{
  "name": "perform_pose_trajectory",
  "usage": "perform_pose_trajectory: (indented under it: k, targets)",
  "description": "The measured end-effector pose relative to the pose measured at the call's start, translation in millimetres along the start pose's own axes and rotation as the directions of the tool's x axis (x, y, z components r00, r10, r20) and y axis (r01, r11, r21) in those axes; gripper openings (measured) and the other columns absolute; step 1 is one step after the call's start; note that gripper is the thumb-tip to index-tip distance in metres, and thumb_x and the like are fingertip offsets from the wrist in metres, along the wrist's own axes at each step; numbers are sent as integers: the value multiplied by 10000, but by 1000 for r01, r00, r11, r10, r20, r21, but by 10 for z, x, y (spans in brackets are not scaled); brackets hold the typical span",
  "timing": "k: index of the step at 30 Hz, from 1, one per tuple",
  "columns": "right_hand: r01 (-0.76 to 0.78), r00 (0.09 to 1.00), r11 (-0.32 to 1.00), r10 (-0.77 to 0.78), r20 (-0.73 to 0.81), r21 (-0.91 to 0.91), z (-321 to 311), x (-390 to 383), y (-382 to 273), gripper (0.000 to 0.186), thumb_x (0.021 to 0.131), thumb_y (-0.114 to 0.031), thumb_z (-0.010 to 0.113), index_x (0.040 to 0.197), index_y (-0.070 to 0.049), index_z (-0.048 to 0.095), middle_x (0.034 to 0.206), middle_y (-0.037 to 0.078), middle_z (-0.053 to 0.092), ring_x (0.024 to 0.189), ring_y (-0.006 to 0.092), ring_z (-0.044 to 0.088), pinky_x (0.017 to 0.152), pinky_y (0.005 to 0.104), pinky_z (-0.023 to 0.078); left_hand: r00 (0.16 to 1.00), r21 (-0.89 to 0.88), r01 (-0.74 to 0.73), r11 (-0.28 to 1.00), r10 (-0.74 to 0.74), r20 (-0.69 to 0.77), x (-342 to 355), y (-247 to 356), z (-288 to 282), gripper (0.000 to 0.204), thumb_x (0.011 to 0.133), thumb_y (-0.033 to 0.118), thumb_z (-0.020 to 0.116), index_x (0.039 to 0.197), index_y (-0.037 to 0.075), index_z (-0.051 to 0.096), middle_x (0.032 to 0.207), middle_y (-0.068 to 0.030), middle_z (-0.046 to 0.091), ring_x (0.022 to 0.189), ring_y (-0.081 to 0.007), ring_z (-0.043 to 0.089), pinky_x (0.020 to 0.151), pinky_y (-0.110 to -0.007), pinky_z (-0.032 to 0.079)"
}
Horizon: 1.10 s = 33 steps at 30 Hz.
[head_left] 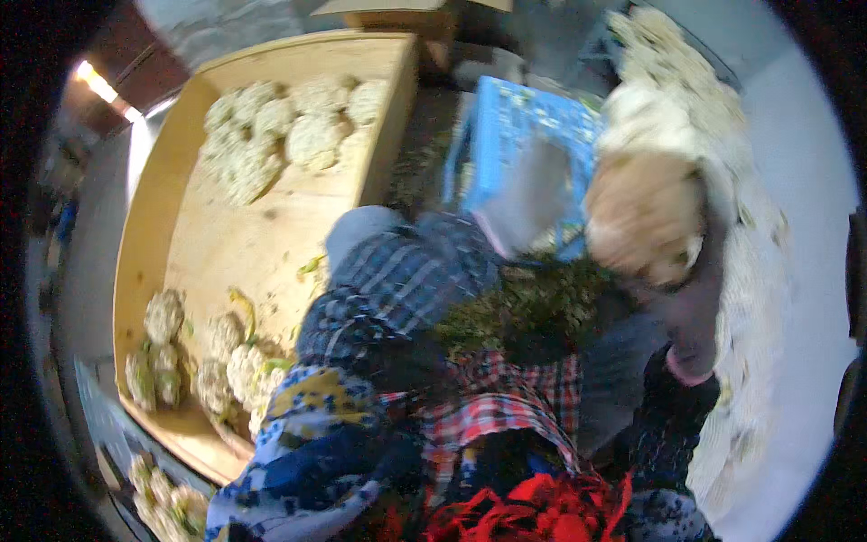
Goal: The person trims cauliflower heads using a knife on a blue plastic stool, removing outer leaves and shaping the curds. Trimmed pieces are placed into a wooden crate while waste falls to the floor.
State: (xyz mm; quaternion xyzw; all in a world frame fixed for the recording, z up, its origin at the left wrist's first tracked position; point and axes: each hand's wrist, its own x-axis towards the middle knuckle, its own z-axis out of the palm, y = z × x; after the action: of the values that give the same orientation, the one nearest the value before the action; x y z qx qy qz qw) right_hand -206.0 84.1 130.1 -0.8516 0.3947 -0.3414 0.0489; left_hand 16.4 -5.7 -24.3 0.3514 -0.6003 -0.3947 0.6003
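Note:
My right hand [704, 294], in a grey glove with a pink cuff, is wrapped round the side of a large cream and brownish cauliflower head [643, 217], blurred by motion. Left of it, my left hand [531, 199], also gloved, is over the near part of a blue plastic crate [515, 117]. Motion smears its fingers, so their pose is unclear. Small pale bits lie on the crate's top. Green leafy trimmings [533, 307] lie below the hands, by my lap.
To the left stands a shallow wooden bin [262, 217] with cauliflower heads [248, 135] at its far end and more at its near end. A long pile of cauliflowers [745, 361] runs along the pale wall [804, 181] at right. A cardboard box [397, 18] is at the back.

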Motion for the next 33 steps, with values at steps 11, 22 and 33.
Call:
perform_pose_trajectory:
  k: [11, 22, 33]
  targets:
    - [-228, 921, 705, 380, -87, 671, -126, 77, 451, 882, 819, -317, 775, 1546, -35, 364, 1531, 200, 434, 1420, 354, 425, 1168, 471, 380, 983, -817, 178, 548, -64, 172, 156, 1402, -430, 611, 1045, 570, 490, 1450, 113, 476, 1375, -118, 590, 1266, -251, 566, 1026, -436, 489]
    - [24, 988, 707, -127, 93, 707, 680, 1083, -593, 648, 993, -222, 601, 1553, -12, 353, 1549, 201, 424, 1415, 318, 445, 1156, 430, 415, 997, -963, -76, 259, 50, -65, -544, 1706, -1303, 782, 998, 485, 581, 1584, 49, 302, 1593, -200, 399, 1447, -332, 437, 1224, -490, 335]
    - [-488, 856, 592, 182, 484, 642, 1520, 1232, -306, 571, 1061, -307, 560, 1515, 13, 430, 1525, 188, 469, 1370, 312, 509, 1111, 395, 467, 775, -770, -425, 475, -248, -581, -2374, 650, -3124, 785, 990, 515, 583, 1596, 101, 305, 1626, -158, 368, 1478, -358, 378, 1236, -557, 277]
